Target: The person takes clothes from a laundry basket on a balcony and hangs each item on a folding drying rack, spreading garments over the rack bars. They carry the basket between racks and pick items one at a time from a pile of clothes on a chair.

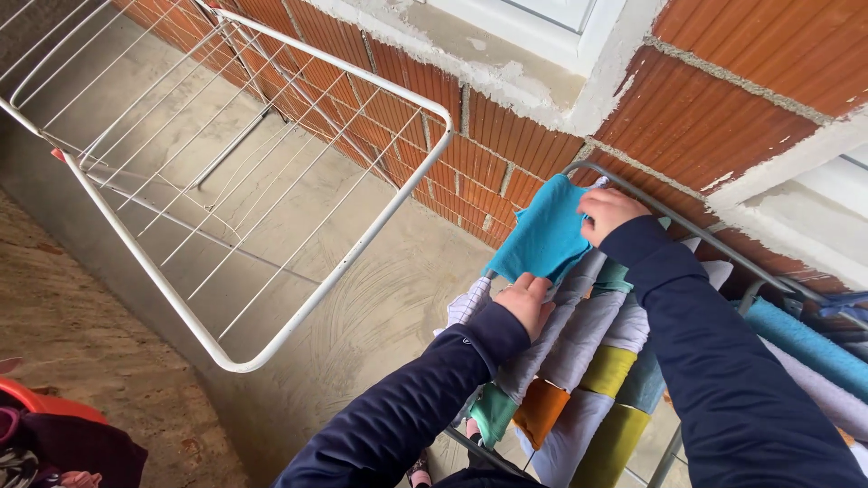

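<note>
Teal cloth (547,233) draped over the top rail of the grey rack (633,194), near the brick wall (696,117). Both hands on it. Left hand (526,303) pinches the cloth's lower edge, fingers closed on the fabric, just below the rail. Right hand (608,213) clamps the cloth's upper right corner at the rail itself, fingers curled over it. Cloth hangs between the two grips, mostly spread, slightly bunched at the bottom.

Rack below the cloth is full: grey cloths (583,330), a yellow-green piece (608,370), an orange piece (541,408), a green one (493,411), all hung side by side over lower rails (rails mostly hidden by fabric). A blue towel (800,342) lies on the rack's right side.

Left of the rack, a white wire wing (244,199), raised, nothing hung on it. Far left of the rack, at floor level, a red tub (45,402) with dark laundry (86,447) in it.
</note>
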